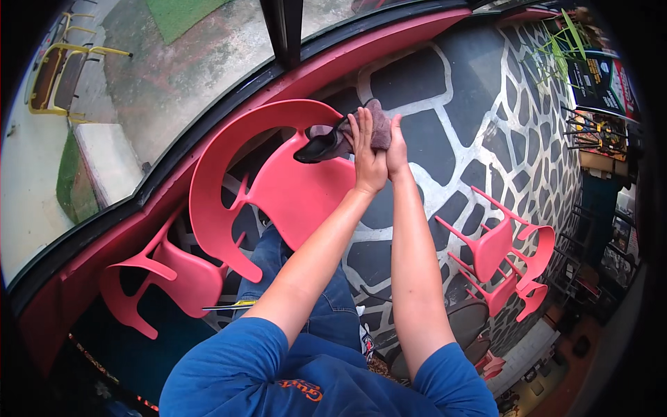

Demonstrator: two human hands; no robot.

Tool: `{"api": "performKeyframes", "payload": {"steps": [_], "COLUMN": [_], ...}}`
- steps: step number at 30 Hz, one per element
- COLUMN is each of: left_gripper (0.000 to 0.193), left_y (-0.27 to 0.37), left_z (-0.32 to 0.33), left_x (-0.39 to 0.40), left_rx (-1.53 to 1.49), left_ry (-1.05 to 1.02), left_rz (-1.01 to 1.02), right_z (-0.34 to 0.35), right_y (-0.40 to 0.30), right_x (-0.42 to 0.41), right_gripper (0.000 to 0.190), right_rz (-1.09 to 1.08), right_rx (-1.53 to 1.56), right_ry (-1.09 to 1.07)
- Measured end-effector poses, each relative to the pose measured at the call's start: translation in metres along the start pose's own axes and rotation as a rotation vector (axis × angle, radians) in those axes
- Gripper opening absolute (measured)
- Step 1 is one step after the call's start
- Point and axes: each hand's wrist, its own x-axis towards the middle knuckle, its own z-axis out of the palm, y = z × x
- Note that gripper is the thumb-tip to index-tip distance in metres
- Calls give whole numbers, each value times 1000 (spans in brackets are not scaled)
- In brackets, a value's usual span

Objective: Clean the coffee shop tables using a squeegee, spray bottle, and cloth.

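A mauve cloth (pixel 382 133) with a black part (pixel 316 147) is bunched between my two hands. Against its near side lies my left hand (pixel 369 161), fingers extended and together. My right hand (pixel 397 148) presses from the other side, with most of its fingers hidden behind the cloth. Both hands are above the far right edge of a pink plastic chair (pixel 307 195). The chair's curved backrest (pixel 208 167) faces the window side, and the black part hangs over the seat.
A second pink chair (pixel 187 273) stands at the lower left, and more pink chairs (pixel 492 250) are at right. A pink ledge (pixel 333 49) runs below the black-framed window. The floor (pixel 411 73) has a dark stone pattern with white lines. Further right are a plant (pixel 560 49) and a printed banner (pixel 599 83).
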Motion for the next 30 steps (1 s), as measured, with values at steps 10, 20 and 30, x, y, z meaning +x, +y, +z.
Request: {"api": "performKeyframes", "payload": {"steps": [10,20,30], "left_gripper": [44,50,44], "left_y": [-46,19,7], "left_z": [-13,-197,-307], "left_x": [-90,80,78], "left_rx": [-234,1249,1026], "left_ry": [143,452,-298], "left_rz": [-622,240,-57], "right_z": [5,182,141], "right_y": [24,19,185], "right_x": [-56,23,-82], "right_gripper": [18,18,19], "right_rz": [-413,-914,296], "right_rx": [-759,-443,-488], "right_ry": [508,395,-104]}}
